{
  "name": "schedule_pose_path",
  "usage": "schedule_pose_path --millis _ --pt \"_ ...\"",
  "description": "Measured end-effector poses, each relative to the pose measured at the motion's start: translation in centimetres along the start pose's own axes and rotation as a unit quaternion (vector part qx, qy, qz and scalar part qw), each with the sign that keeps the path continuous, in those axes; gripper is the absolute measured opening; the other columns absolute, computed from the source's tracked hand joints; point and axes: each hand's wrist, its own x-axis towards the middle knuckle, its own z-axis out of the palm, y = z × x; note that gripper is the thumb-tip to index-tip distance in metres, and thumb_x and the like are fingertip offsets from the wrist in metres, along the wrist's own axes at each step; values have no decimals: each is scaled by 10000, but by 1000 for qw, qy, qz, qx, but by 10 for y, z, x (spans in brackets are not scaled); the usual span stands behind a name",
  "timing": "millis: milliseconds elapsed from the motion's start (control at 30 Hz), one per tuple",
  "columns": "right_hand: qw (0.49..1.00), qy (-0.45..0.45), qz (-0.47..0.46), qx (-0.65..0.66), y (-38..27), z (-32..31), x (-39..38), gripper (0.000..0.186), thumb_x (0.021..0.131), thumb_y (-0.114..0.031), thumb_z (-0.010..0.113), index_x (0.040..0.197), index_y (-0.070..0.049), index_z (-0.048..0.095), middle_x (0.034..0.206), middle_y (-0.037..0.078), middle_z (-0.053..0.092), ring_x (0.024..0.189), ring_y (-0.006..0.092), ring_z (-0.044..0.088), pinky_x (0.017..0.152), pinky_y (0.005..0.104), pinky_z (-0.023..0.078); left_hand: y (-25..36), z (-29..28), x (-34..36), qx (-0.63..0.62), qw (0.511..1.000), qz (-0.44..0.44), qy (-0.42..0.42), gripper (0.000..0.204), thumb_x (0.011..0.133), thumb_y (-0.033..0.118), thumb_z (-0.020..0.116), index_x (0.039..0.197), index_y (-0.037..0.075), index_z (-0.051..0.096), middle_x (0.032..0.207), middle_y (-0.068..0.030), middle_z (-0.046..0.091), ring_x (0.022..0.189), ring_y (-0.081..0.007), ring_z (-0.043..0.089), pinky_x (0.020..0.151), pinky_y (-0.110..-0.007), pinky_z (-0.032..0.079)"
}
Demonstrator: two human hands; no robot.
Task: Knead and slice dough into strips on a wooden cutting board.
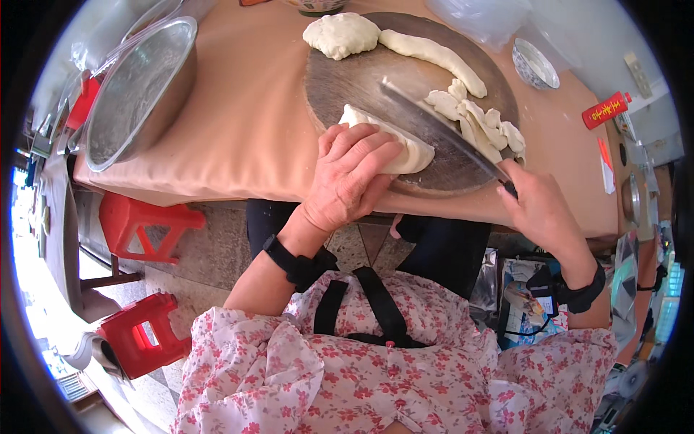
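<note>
Holding down a thick block of dough [413, 153], the left hand [352, 172] is clamped over its left part, fingers bent across the top. The block lies on the near half of a round wooden board [334, 85]. Apart from the left, the right hand [542, 206] is closed around the handle of a knife [450, 133], whose long blade slants away over the board between the block and a loose heap of cut dough pieces [486, 124]. Whether the blade touches the wood, I cannot tell. At the board's far side sit a rounded lump of dough [341, 36] and, beside it, a long roll of dough [436, 55]. A patterned bowl [527, 69] and a red bottle [606, 111] stand to the right on the peach tablecloth [246, 130]; a big metal basin [178, 94] is at the left.
</note>
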Motion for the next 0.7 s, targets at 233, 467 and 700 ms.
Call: schedule_pose_path --millis 233,467,700 --pt "999 26 3 35 -16 -9 -22 267 865 -78 613 1119 -1 596 818 260 632 786 428 624 686 489 482 1 2 -2 9 1000 1 14 397 721 130 700 1112 174 644 1178 -58 585 1141 -267 546 981 -479 371" --pt "997 33 -67 35 -16 0 -36 221 873 -64 610 1088 -23 575 910 200 657 791 398 635 679 480 487 0 2 -2 36 999 16 16 384 717 154 696 1095 221 668 1140 -41 588 1125 -251 552 974 -478 374" --pt "999 15 -50 1 -20 -3 -42 207 862 -60 614 1061 -35 562 876 177 642 787 378 634 661 476 481 2 0 -2 26 1000 7 8 366 716 146 696 1073 225 684 1125 -27 597 1106 -247 551 975 -471 372"
